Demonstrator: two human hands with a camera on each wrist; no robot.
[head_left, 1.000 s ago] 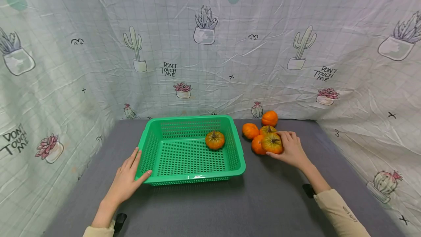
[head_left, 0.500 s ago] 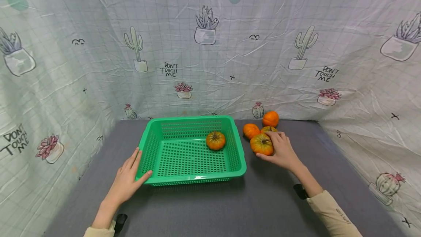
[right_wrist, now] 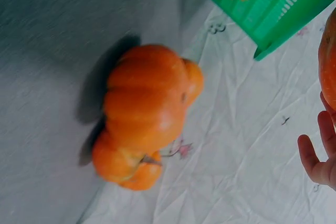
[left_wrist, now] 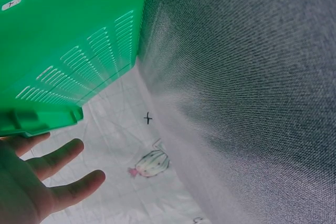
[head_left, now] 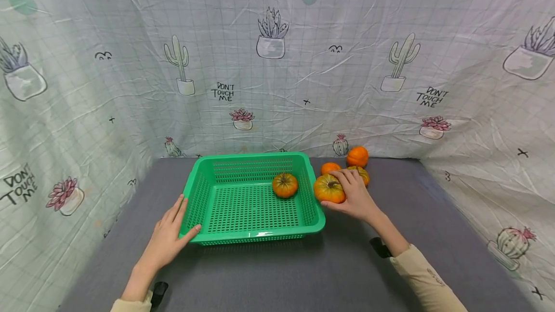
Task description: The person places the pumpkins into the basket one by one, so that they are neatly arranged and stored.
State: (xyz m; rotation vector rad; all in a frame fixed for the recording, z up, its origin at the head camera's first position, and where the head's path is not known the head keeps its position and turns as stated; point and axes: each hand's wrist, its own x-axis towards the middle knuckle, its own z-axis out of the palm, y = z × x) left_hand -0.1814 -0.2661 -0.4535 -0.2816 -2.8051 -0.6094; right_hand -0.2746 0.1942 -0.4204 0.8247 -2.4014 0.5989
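My right hand [head_left: 353, 195] grips a small orange-and-green pumpkin [head_left: 328, 189] beside the right rim of the green plastic basket [head_left: 256, 233]. In the right wrist view, only the edge of the held pumpkin [right_wrist: 329, 61] shows, next to the fingers. Another striped pumpkin [head_left: 284, 185] sits inside the basket, toward its right side. At the basket's left rim, my left hand [head_left: 162, 240] rests with its fingers extended. The left wrist view shows this hand [left_wrist: 37, 174] with its fingers spread just under the rim.
Behind the right hand lie more pumpkins: an orange one [head_left: 357, 156] at the back, another [head_left: 330, 168] near the basket and a greenish one [head_left: 362, 175]. In the right wrist view, a large orange pumpkin [right_wrist: 147, 98] leads their cluster. A cactus-print cloth [head_left: 277, 85] encloses the grey table [head_left: 269, 273].
My right hand has carried the striped pumpkin leftward from the cluster to beside the basket's right rim. The left hand has stayed at the left rim.
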